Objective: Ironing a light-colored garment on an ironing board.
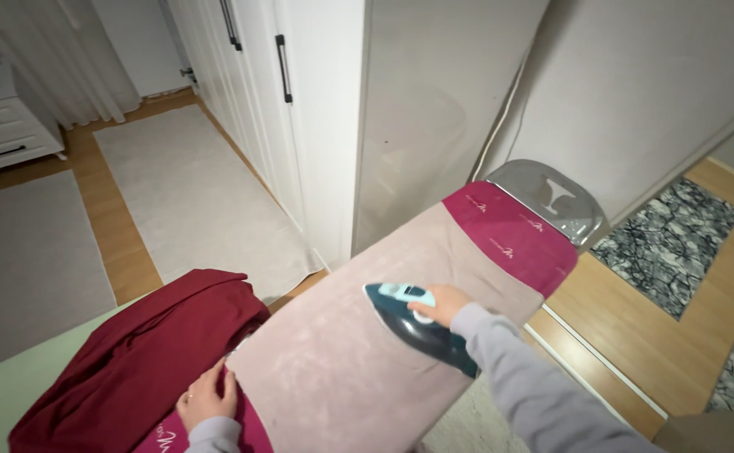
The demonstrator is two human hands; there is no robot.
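Spanning the near middle, the ironing board (501, 226) carries a pale pink cloth (342, 369); a dark red garment (132, 352) lies heaped at its left; the right hand (442, 304) grips the teal iron (417, 327), best kept flat and gliding; the left hand (207, 398) presses, fingers spread, near the cloth's edge.

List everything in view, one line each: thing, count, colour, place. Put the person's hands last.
iron: 1, dark teal and light blue, on the board
pink cloth: 1, spread over the board
ironing board: 1, magenta cover, centre
metal iron rest: 1, silver, board's far end
red garment: 1, dark red, heaped at left
wardrobe: 1, white, behind
drawer chest: 1, white, far left
rugs: several, grey, floor
left hand: on the red garment's edge
right hand: gripping the iron
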